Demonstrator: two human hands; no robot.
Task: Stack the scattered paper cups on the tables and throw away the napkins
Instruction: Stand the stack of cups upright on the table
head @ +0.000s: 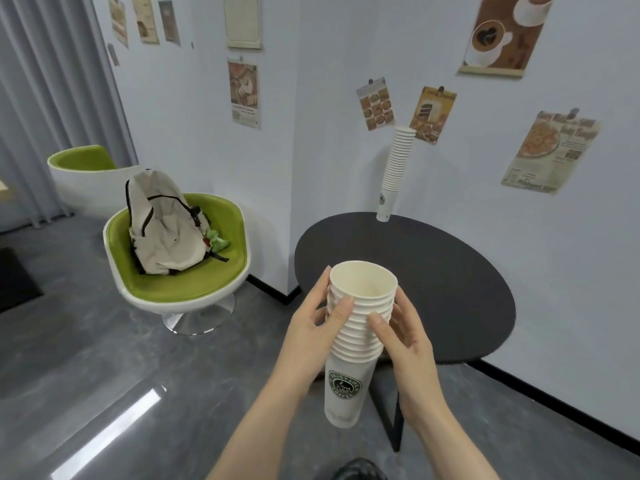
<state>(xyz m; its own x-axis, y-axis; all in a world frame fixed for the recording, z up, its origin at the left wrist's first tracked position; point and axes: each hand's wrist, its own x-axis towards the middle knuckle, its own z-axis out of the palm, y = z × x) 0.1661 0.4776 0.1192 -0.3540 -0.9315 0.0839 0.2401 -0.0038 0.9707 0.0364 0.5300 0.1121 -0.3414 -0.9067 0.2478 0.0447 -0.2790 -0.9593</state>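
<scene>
A stack of several white paper cups (pixel 353 344) with a green coffee logo on the bottom cup is held in the air in front of the round black table (pixel 433 271). My left hand (pixel 315 327) grips the stack's left side and my right hand (pixel 405 330) grips its right side, both around the nested rims. The top cup is empty. A second, taller stack of white cups (pixel 394 171) stands upright at the table's far edge by the wall. No napkins are in view.
A green and white swivel chair (pixel 173 268) holds a beige backpack (pixel 166 223) to the left of the table. Another green chair (pixel 86 174) stands farther back by grey curtains. Posters hang on the walls. The floor is glossy grey.
</scene>
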